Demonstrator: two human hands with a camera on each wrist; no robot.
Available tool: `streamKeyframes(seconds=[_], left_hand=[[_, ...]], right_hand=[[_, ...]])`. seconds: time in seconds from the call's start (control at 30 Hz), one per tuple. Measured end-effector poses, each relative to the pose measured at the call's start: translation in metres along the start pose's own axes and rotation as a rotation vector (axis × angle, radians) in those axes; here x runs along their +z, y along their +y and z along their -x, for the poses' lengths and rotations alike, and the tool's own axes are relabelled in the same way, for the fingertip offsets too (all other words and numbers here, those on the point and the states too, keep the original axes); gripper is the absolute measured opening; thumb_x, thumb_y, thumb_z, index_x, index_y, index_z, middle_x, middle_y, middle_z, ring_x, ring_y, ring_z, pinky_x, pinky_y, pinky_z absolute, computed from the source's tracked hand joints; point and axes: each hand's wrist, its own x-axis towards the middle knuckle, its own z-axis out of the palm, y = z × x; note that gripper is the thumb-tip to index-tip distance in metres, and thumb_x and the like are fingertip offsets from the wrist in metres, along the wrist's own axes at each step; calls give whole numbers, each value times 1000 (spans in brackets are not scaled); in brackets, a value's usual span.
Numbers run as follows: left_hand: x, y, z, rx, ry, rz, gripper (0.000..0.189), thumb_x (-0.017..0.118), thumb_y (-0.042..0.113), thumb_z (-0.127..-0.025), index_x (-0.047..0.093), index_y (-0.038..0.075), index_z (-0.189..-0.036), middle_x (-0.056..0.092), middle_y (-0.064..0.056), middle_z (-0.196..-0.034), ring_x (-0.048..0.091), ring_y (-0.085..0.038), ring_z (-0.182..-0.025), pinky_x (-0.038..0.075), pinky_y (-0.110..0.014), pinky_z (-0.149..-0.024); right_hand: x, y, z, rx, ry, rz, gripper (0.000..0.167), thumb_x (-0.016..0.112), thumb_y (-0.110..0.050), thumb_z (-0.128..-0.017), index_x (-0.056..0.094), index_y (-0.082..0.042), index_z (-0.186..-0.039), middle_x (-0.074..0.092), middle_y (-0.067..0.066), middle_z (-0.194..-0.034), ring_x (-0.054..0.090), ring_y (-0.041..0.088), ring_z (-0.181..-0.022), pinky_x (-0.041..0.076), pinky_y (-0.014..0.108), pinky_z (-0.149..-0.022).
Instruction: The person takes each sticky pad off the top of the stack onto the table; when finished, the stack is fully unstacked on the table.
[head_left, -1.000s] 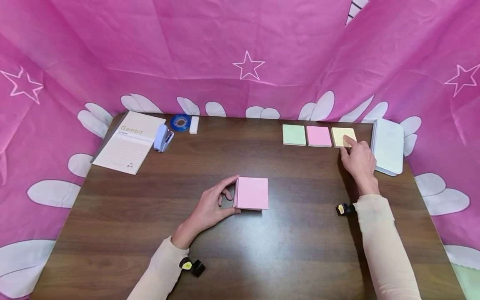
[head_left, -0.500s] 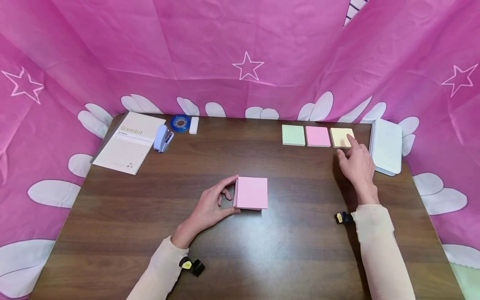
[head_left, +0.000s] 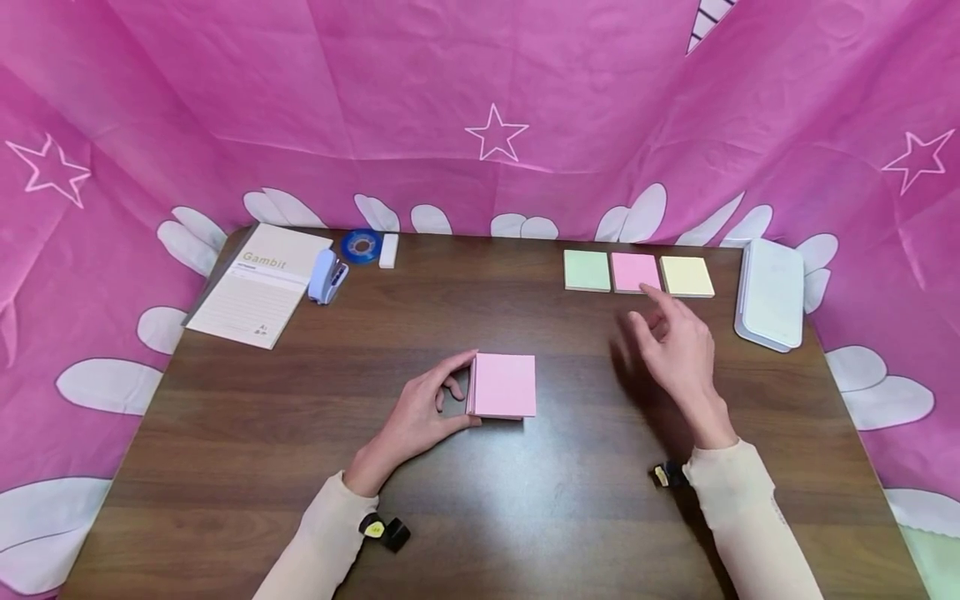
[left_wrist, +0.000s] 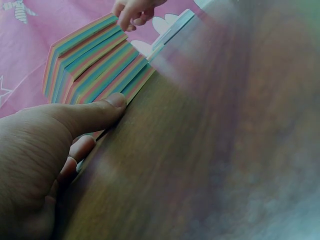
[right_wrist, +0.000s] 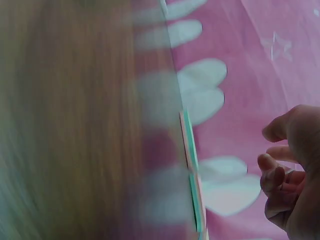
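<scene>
A tall stack of sticky notes [head_left: 505, 386], pink on top, stands at the middle of the table. My left hand [head_left: 418, 415] grips its left side, thumb at the near edge and index finger at the far edge. In the left wrist view the stack's sides [left_wrist: 92, 65] show uneven bands of several colours. My right hand [head_left: 681, 348] is raised over the table with nothing in it, fingers loosely bent. Its index fingertip overlaps the front edge of a pink sticky-note pad [head_left: 634, 271]. A green pad [head_left: 587, 271] and a yellow pad [head_left: 687, 277] flank that pad in a row.
A white case [head_left: 771, 293] lies at the right edge of the table. Back left are a notebook [head_left: 258, 283], a blue stapler [head_left: 327, 277], a blue tape roll [head_left: 362, 246] and a white block [head_left: 388, 250]. A pink curtain [head_left: 420, 75] hangs behind the table.
My right hand has lifted off the yellow pad and moved left and toward me, to in front of the pink pad. My left hand and the stack have stayed put.
</scene>
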Motion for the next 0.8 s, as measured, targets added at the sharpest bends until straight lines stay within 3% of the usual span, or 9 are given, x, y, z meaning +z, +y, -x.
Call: streamKeyframes(seconds=[0.17, 0.37, 0.57, 0.8], left_hand=[[1, 0, 0, 6, 7, -10, 100, 103, 9, -78, 53, 20, -163, 69, -4, -133, 57, -11, -82, 46, -25, -67], [1, 1, -1, -2, 3, -14, 100, 103, 10, -79, 53, 20, -164, 69, -5, -135, 56, -12, -81, 46, -25, -67], [1, 1, -1, -6, 1, -9, 99, 103, 10, -79, 53, 20, -164, 69, -5, -135, 56, -12, -81, 45, -25, -67], [0, 0, 0, 11, 9, -4, 97, 103, 10, -79, 54, 19, -163, 70, -5, -130, 58, -11, -82, 46, -25, -66]], right_hand=[[9, -25, 11, -130, -42, -68, 42, 81, -8, -99, 74, -6, -140, 67, 8, -80, 63, 21, -64, 48, 40, -62], [17, -54, 23, -223, -179, -174, 44, 85, -10, -97, 74, -4, -140, 67, 2, -82, 60, 11, -66, 50, 31, -61], [24, -79, 33, -277, -327, -233, 56, 92, -19, -91, 73, -8, -143, 63, -7, -80, 53, 6, -64, 45, 28, -61], [34, -99, 43, -254, -474, -154, 82, 100, -44, -82, 68, -12, -151, 60, -10, -83, 50, 6, -69, 42, 29, -63]])
